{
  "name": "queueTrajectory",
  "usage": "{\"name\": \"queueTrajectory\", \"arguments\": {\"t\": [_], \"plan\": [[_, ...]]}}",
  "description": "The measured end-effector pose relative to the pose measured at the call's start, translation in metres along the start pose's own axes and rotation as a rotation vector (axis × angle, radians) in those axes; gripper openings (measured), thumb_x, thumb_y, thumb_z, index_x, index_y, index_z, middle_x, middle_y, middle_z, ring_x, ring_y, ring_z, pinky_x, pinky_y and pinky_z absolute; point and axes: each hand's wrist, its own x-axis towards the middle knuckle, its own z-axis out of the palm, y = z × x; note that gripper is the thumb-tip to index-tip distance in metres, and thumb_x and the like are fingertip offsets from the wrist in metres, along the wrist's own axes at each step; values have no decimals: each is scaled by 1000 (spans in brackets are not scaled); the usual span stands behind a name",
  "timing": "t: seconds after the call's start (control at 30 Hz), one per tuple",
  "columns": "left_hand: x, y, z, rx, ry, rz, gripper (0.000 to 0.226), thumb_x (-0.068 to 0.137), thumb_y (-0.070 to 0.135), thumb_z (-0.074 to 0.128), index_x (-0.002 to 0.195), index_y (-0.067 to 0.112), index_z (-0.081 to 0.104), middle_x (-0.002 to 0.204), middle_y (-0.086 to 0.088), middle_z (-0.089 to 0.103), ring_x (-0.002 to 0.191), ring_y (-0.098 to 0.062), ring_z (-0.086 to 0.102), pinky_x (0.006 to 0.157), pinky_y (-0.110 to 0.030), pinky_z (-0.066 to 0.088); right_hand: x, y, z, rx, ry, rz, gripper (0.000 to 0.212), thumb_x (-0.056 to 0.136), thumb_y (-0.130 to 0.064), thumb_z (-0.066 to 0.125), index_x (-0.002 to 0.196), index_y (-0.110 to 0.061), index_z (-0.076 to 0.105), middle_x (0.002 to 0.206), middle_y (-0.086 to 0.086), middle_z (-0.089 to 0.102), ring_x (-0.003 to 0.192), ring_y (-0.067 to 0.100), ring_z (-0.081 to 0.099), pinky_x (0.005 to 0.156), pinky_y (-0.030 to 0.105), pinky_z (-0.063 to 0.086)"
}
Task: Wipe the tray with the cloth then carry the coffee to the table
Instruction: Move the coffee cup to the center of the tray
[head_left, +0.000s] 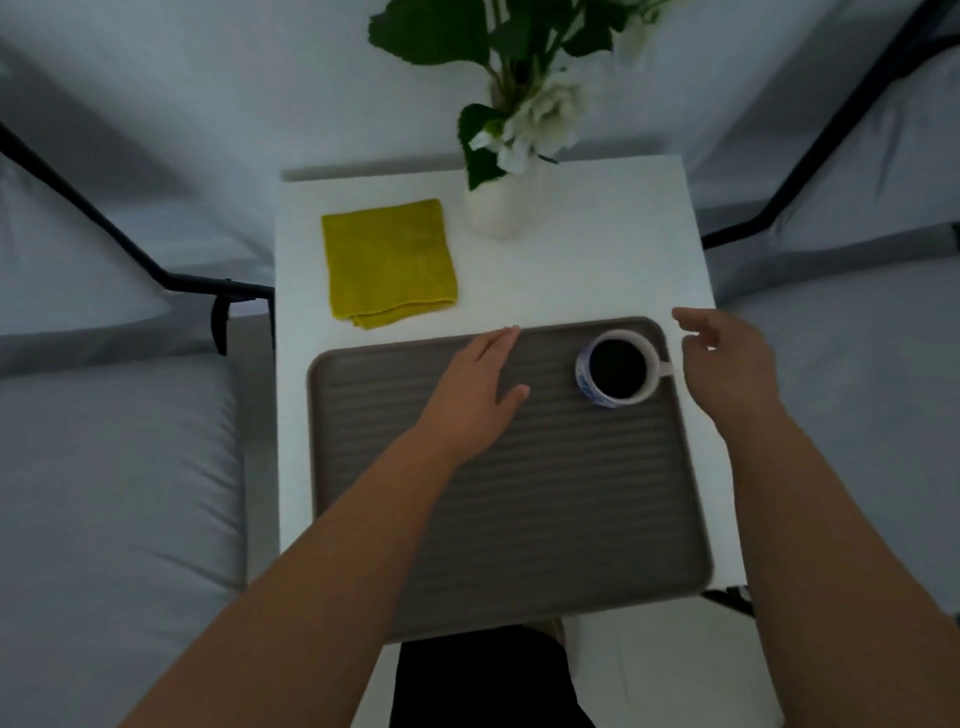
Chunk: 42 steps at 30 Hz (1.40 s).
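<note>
Item 1, cloth (390, 263): yellow, folded square, flat on the white tabletop (597, 275), up and to the left of your tray, just beyond its far rim. No hand touches it.

Item 2, your left hand (480, 387): palm down over the tray's far edge, fingers (501, 340) straight and together, holding nothing, tips aimed toward the cloth. It is the nearer hand to the cloth; the reach runs forward and left.

Item 3, tray (519, 493): grey, ribbed, long axis across your body, near edge overhanging the tabletop.

Item 4, coffee (618, 371): full mug in the tray's far right corner, handle pointing right.

Item 5, your right hand (727, 358): beside the handle, fingers loosely curled and apart, gripping nothing.

Item 6, vase (504, 208): flowers, behind the tray.
</note>
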Motion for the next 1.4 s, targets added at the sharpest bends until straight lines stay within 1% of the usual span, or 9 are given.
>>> {"name": "queueTrajectory", "arguments": {"t": [0.07, 0.17, 0.27, 0.5, 0.67, 0.87, 1.0, 1.17, 1.4], "plan": [[3, 12, 16, -30, -26, -12, 72, 91, 32, 62, 151, 19, 25, 152, -6, 32, 140, -20, 32, 115, -27, 23, 0, 19, -5, 61, -23, 93, 34, 91, -7, 47, 117, -19, 65, 119, 3, 66, 105, 17, 59, 98, 34, 46], [9, 26, 35, -70, -71, -34, 78, 87, 33, 67, 151, 19, 25, 152, -6, 33, 139, -20, 32, 115, -25, 23, -2, 38, 1, 183, -98, 163, 29, 94, -12, 47, 116, -17, 66, 120, 3, 65, 106, 12, 57, 93, 26, 43], [16, 34, 55, -92, -122, -55, 84, 81, 32, 73, 151, 16, 27, 149, -8, 36, 136, -19, 36, 111, -20, 23, -3, 50, 9, 247, -127, 173, 28, 93, -16, 49, 114, -20, 68, 117, 2, 66, 106, 15, 60, 96, 33, 48], [31, 45, 81, -119, 25, -59, 83, 75, 25, 79, 146, 13, 37, 137, -10, 49, 125, -18, 47, 96, -8, 25, -5, 60, 17, 282, -174, 81, 22, 88, -19, 56, 102, -26, 71, 105, -1, 71, 98, 16, 66, 93, 41, 53], [27, 48, 80, -207, 71, -79, 80, 74, 17, 79, 145, 16, 41, 134, -9, 49, 118, -18, 55, 106, -26, 41, -15, 55, 20, 366, -177, 132, 19, 88, -15, 56, 96, -26, 70, 98, 2, 72, 93, 17, 67, 91, 40, 54], [-3, 40, 70, -263, 105, -84, 78, 73, 14, 79, 142, 17, 45, 130, -7, 52, 117, -17, 56, 104, -27, 44, -38, 49, 28, 405, -214, 132, 21, 92, -12, 53, 101, -23, 69, 100, 2, 71, 94, 14, 67, 92, 37, 54], [-33, 30, 64, -345, 161, -107, 75, 75, 8, 78, 142, 15, 45, 128, -4, 50, 115, -10, 55, 97, -13, 45, -58, 37, 39, 409, -236, 136, 20, 92, -15, 54, 100, -25, 69, 101, -1, 71, 96, 13, 66, 92, 37, 54], [-74, 8, 59, -381, 219, -169, 74, 75, 9, 77, 141, 18, 46, 131, -6, 51, 119, -11, 55, 101, -27, 48, -86, 24, 65, 410, -280, 110, 20, 90, -14, 54, 93, -29, 68, 97, 0, 72, 93, 16, 68, 91, 41, 54], [-117, -5, 58, -430, 283, -269, 73, 76, 8, 76, 141, 22, 46, 132, -2, 50, 118, -9, 56, 101, -27, 49, -117, 13, 87, 393, -347, 99, 22, 93, -8, 51, 102, -17, 69, 98, 5, 71, 94, 18, 67, 92, 39, 53]]}}
